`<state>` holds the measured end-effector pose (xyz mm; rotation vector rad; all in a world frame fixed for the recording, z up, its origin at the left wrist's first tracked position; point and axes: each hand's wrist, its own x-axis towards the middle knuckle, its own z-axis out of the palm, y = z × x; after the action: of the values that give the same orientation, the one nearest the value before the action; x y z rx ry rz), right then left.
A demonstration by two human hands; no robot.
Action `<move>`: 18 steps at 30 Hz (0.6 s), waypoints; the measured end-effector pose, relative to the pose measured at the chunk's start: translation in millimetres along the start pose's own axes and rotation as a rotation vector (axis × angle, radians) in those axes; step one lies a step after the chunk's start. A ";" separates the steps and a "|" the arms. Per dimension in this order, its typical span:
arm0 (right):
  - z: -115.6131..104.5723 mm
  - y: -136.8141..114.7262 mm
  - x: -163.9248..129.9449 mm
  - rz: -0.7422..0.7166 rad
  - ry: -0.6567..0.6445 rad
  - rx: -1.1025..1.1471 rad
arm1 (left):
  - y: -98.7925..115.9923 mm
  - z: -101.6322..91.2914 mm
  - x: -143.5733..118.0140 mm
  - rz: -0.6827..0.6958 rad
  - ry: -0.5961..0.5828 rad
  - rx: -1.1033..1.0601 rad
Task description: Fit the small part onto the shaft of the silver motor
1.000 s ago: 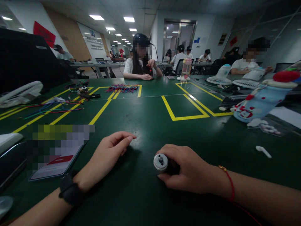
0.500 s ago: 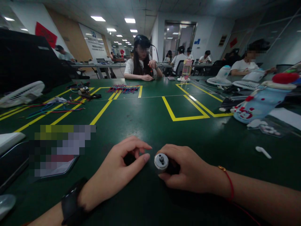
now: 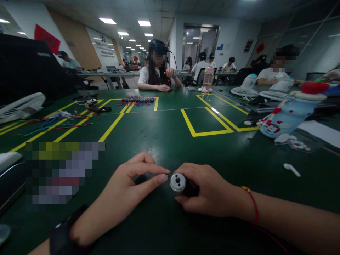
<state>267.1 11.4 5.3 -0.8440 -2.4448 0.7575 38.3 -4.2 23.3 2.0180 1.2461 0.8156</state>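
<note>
Near the bench's front edge, the right hand lies knuckles-up, fingers curled round a small cylindrical motor with a shiny round metal end cap. Just beside it, the left hand pinches thumb to forefinger on something dark and tiny. Smooth green matting stretches bare beyond, toward yellow tape lines.

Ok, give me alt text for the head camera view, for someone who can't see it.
The right hand grips a small round motor on a green table, its metal end facing the left hand, whose pinched fingertips almost touch it. Across the table lie coloured wires, fans and seated people at work.
</note>
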 end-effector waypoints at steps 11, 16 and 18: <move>0.1 1.1 -0.6 0.024 0.000 0.003 | -22.2 1.4 0.2 0.092 -0.285 0.280; -0.2 0.8 -1.1 0.020 0.000 0.009 | -20.6 -0.9 0.8 0.090 -0.300 0.248; -0.2 1.1 -0.9 0.012 -0.002 0.009 | -19.9 -3.6 1.7 0.051 -0.301 0.185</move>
<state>268.3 11.6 4.6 -0.8560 -2.4381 0.7736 25.6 5.2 10.5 2.2293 1.1342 0.4091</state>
